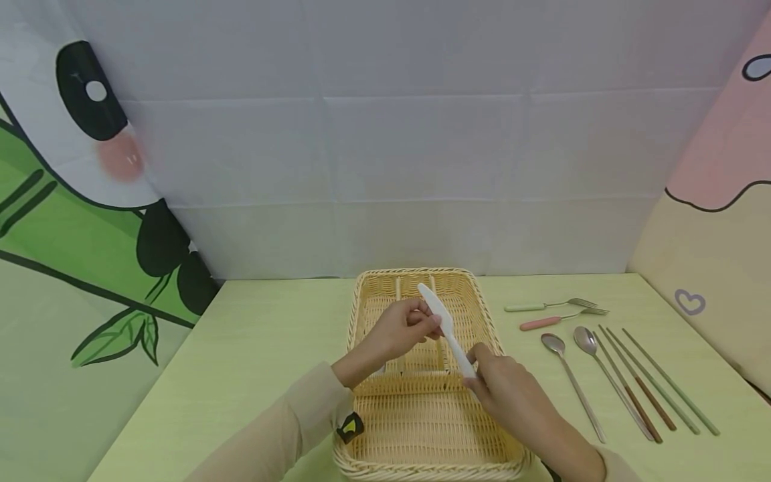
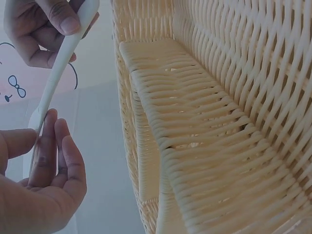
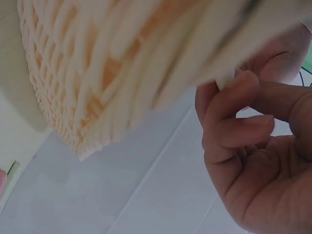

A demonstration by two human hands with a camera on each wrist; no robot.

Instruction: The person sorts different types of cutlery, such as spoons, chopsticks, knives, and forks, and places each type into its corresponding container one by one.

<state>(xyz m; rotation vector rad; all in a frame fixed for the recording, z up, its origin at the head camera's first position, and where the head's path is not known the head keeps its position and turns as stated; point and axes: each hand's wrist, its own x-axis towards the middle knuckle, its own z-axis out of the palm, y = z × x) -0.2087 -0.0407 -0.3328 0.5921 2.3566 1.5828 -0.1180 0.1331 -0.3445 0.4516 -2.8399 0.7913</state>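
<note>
Both hands hold a white plastic knife (image 1: 456,349) slantwise above the wicker basket (image 1: 427,428). My left hand (image 1: 402,328) pinches its blade between thumb and fingers, the rounded tip pointing up and away. Lower down and to the right, my right hand (image 1: 515,395) grips the handle end, which its fingers partly hide. In the left wrist view the knife (image 2: 57,73) spans the gap between the two hands, beside the basket's woven divider (image 2: 195,122). The right wrist view has the curled fingers of the right hand (image 3: 263,170) next to the blurred basket wall (image 3: 68,73).
Right of the basket lie a green-handled fork (image 1: 525,308), a pink-handled fork (image 1: 540,323), a shorter spoon (image 1: 577,385) and a longer spoon (image 1: 614,381). Brown-ended chopsticks (image 1: 653,405) and green chopsticks (image 1: 671,383) lie further right. A pale cloth wall (image 1: 421,154) stands behind the table.
</note>
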